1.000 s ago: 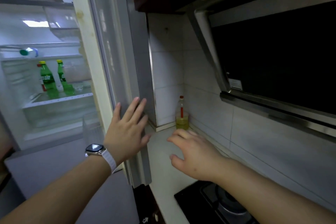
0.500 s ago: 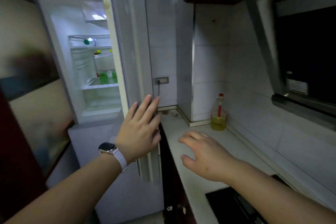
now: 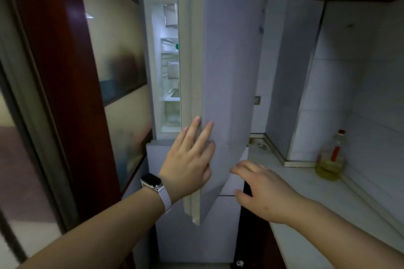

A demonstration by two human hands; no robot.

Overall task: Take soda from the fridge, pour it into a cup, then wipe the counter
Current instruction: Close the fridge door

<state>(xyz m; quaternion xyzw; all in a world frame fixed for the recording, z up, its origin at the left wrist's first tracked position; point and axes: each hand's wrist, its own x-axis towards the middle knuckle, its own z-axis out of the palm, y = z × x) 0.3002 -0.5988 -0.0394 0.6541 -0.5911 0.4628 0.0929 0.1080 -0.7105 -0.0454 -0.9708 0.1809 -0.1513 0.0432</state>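
Note:
The fridge door [image 3: 229, 72] stands partly swung, its edge facing me, and only a narrow lit strip of the fridge interior [image 3: 169, 76] shows past it. A green cap [image 3: 176, 46] peeks out on an upper shelf; the soda bottles are hidden by the door. My left hand [image 3: 188, 159], with a watch on the wrist, presses flat against the door's outer edge, fingers straight. Spread and empty, my right hand [image 3: 260, 185] hovers over the near end of the white counter [image 3: 328, 199]. No cup is in view.
A bottle of yellow oil with a red cap [image 3: 331, 159] stands on the counter by the tiled wall. A dark red door frame [image 3: 54, 72] fills the left side. A wall outlet [image 3: 257, 100] sits behind the fridge door. Dark cabinets hang at top right.
The fridge door has swung toward closing under my left hand, hiding the green soda bottles. My view has pulled back and turned left; the stove and range hood have left the frame.

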